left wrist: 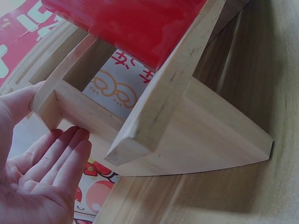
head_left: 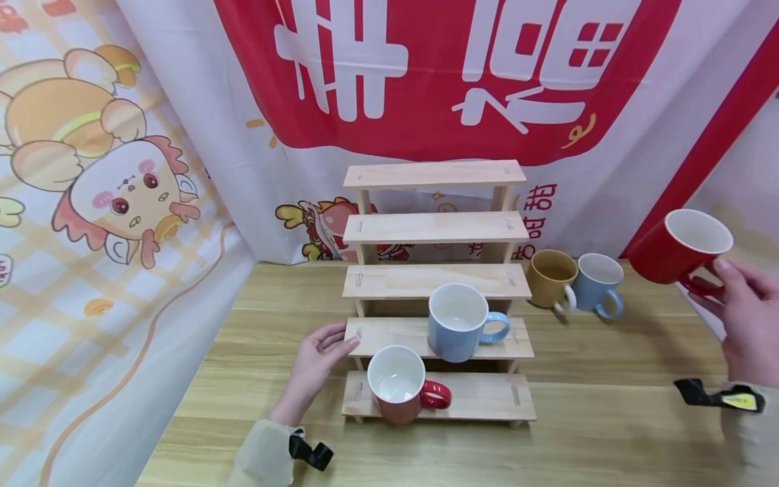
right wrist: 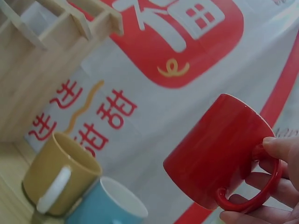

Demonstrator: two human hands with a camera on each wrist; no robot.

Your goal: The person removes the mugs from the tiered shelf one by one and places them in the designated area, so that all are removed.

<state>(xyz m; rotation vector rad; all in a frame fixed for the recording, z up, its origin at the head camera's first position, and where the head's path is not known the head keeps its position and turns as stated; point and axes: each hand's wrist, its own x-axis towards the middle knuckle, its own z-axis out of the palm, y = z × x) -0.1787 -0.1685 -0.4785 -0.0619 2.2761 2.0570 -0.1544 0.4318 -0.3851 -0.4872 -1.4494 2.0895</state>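
Note:
My right hand (head_left: 751, 314) holds a red mug (head_left: 675, 250) by its handle, up in the air at the right. The mug's white inside faces up. In the right wrist view, fingers pass through the handle (right wrist: 252, 205). At the left end of a stepped wooden rack (head_left: 438, 281), my left hand (head_left: 319, 355) pinches the second step from the bottom, thumb above and fingers beneath. On that step stands a light blue mug (head_left: 456, 331), handle to the right. Another red mug (head_left: 398, 389) is on the lowest step, towards its left end.
Right of the rack, a mustard mug (head_left: 548, 281) with a white handle and a light blue mug (head_left: 596, 284) stand side by side on the wood-grain table (head_left: 608, 419). A printed cloth (head_left: 201, 135) hangs behind and at the left. The rack's upper three steps carry nothing.

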